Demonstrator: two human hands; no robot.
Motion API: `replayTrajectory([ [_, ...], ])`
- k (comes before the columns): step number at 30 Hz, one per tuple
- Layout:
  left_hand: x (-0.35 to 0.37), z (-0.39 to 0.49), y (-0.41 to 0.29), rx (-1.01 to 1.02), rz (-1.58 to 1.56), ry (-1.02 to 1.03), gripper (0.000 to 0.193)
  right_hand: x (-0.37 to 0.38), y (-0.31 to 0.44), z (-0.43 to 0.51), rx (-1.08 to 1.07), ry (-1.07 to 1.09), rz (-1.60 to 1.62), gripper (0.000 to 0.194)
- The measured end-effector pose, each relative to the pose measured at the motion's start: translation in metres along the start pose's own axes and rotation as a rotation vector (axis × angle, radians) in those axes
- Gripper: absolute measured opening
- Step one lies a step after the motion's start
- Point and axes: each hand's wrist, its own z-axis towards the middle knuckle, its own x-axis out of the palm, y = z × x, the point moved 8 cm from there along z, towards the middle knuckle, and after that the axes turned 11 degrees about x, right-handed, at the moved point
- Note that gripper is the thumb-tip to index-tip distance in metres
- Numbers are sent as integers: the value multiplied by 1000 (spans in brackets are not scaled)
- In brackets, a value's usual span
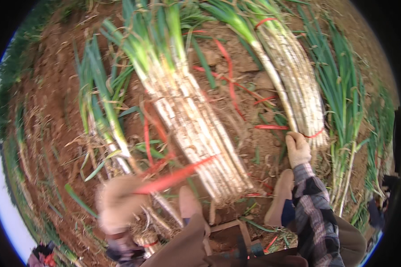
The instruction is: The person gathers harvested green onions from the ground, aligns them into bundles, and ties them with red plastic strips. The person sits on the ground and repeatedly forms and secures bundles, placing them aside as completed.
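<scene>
My left hand (122, 203), blurred, grips the end of a red plastic strip (173, 177) that stretches to a big bundle of long green onions (193, 126). That bundle lies before me, roots toward me and green leaves away. My right hand (298, 148) is closed around the lower end of a single onion stalk (270, 70), beside a second bundle (295, 73). Red ties circle this second bundle near its leaves and near its roots.
Loose green onions (110, 123) lie at left, more (341, 93) at right. Red strips (230, 76) are scattered on brown soil between the bundles. My shoes (280, 200) and a small frame (227, 227) are near the bottom. Partly visible people (41, 255) are at the lower edges.
</scene>
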Motion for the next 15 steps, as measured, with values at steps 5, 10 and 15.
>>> replayTrajectory([
  [5, -103, 8, 118, -112, -726, -582, 33, -4, 13, 33, -97, -48, -18, 21],
  [10, -80, -4, 84, 71, -899, -360, 29, 44, 85, 51, -76, 99, 203, 31],
  [15, -51, 42, -24, 222, -1344, -340, 29, 92, 218, 41, -242, 427, 556, 28],
])
